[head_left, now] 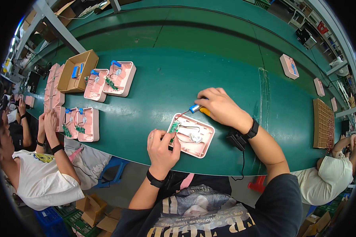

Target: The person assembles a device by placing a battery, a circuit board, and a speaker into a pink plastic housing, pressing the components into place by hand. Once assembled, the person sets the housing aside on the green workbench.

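Observation:
In front of me a pink plastic housing (189,148) lies open side up on the bench. Inside it are a green circuit board (175,126), thin wires and a round silver part (195,137). My left hand (162,150) is at the housing's left side, its thumb and fingertips closed on the board's lower end. Beyond the housing, my right hand (222,106) grips a blue battery (194,108), which a red wire links to the board. Something yellow (204,111), perhaps a tool handle, also shows under the right fingers; its kind is hidden.
Several pink housings (125,81) with boards and batteries stand at left, beside a cardboard box (90,63) holding blue batteries. A black device (236,140) with a cable lies near my right forearm. Co-workers sit at both sides; one's hands (49,122) touch a housing. A partitioned tray (323,124) is at right.

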{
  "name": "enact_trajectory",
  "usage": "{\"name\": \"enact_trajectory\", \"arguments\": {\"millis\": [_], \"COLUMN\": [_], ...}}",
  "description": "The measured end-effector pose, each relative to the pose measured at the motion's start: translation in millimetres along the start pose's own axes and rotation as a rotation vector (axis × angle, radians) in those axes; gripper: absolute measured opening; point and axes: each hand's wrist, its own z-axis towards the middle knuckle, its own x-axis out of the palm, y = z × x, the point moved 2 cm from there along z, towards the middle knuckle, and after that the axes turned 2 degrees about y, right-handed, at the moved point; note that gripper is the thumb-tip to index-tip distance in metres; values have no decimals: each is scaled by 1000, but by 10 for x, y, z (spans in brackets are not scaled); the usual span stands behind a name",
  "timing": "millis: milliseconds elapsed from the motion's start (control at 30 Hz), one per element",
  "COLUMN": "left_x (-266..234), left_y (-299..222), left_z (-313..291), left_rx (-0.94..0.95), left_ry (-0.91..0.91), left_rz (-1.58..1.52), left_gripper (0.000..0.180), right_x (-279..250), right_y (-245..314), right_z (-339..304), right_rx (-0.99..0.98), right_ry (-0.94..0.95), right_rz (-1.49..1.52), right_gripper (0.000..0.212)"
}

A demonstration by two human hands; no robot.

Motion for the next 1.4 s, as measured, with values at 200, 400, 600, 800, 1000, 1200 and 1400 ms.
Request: {"name": "enact_trajectory", "arguments": {"millis": [200, 400, 600, 800, 1000, 1200, 1400], "left_x": [-27, -18, -10, -8, 9, 15, 25], "left_y": [70, 151, 175, 213, 268, 253, 213], "left_z": [-13, -22, -25, -32, -32, -22, 1], "left_rx": [-141, -327, -266, -261, -236, -266, -240], "left_ry": [-68, -80, -108, -100, -103, -125, -163], "left_rz": [-99, -329, -317, -380, -417, -420, -351], "left_gripper": [7, 9, 11, 12, 13, 12, 9], "right_x": [-236, 212, 330, 361, 399, 242, 4], "right_y": [-12, 41, 56, 82, 83, 54, -63], "right_z": [16, -25, 35, 21, 33, 72, 111], "right_rx": [252, 325, 381, 304, 184, 242, 118], "right_ry": [229, 554, 565, 493, 436, 583, 590], "right_rz": [343, 1280, 1168, 1254, 1286, 1079, 570], "right_gripper": [38, 34, 28, 18, 13, 14, 21]}}
